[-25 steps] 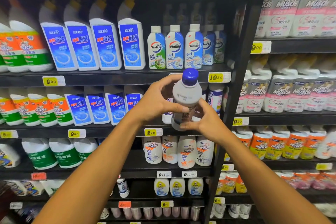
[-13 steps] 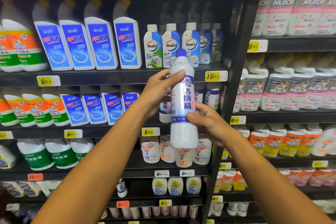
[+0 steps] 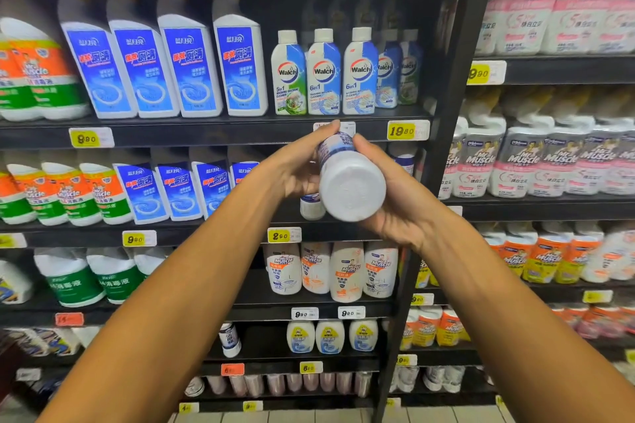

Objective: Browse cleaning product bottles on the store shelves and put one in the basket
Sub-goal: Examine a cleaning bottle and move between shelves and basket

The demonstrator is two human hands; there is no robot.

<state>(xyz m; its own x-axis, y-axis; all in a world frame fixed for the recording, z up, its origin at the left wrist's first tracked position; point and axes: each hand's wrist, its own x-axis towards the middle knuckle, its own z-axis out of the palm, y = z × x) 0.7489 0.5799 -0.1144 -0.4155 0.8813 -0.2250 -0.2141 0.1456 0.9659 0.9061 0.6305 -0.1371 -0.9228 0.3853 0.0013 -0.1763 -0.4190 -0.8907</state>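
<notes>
I hold a white cleaner bottle [image 3: 350, 182] with a blue-and-white label in front of the shelves, tipped so its round white base faces me and its cap points away, hidden. My left hand [image 3: 295, 168] grips the upper part of the bottle from the left. My right hand [image 3: 395, 203] cradles the lower body from the right and underneath. No basket is in view.
Black shelves [image 3: 206, 129] carry blue-labelled toilet cleaners [image 3: 187, 65], Walch bottles [image 3: 323, 74], orange and green bottles [image 3: 37, 72] at left and small white bottles [image 3: 343, 271] below. A black upright [image 3: 450, 106] divides off right-hand shelves of Mr Muscle packs [image 3: 536, 161]. Yellow price tags line the edges.
The bottle went from cap towards me, to upright with its label facing me, to tipped away with its base towards me. Both hands stayed on it.
</notes>
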